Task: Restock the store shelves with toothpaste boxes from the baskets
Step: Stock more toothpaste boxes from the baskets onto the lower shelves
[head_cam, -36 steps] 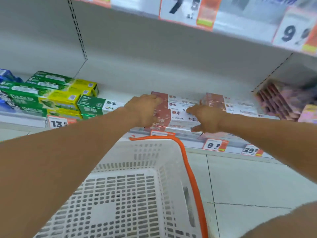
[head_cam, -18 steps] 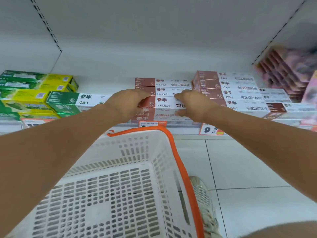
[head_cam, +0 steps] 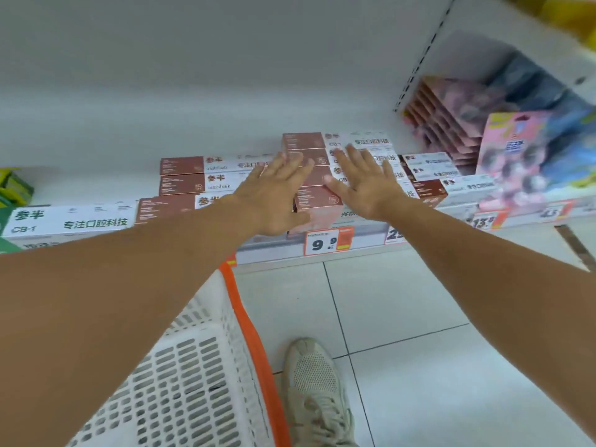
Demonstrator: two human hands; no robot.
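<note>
Brown-and-white toothpaste boxes lie stacked on the white shelf [head_cam: 280, 253]. One stack [head_cam: 182, 177] is left of centre, a taller stack [head_cam: 317, 206] is in the middle. My left hand [head_cam: 274, 195] lies flat with straight fingers over the gap between the two stacks. My right hand [head_cam: 361, 182] is spread flat on the taller stack's top boxes. Neither hand grips a box. The white basket [head_cam: 193, 382] with an orange handle sits below my left arm, and the part in view holds no boxes.
A green-and-white box [head_cam: 67, 221] lies at the shelf's left, green-yellow boxes [head_cam: 14, 188] further left. Pink packs [head_cam: 451, 124] and a pink-blue package [head_cam: 529, 162] fill the right. Price tags [head_cam: 329, 241] line the shelf edge. My shoe [head_cam: 316, 391] stands on the tiled floor.
Both hands let go of the boxes they held and now lie flat with straight fingers on the stacks. The view has shifted right and down, showing more floor and my shoe.
</note>
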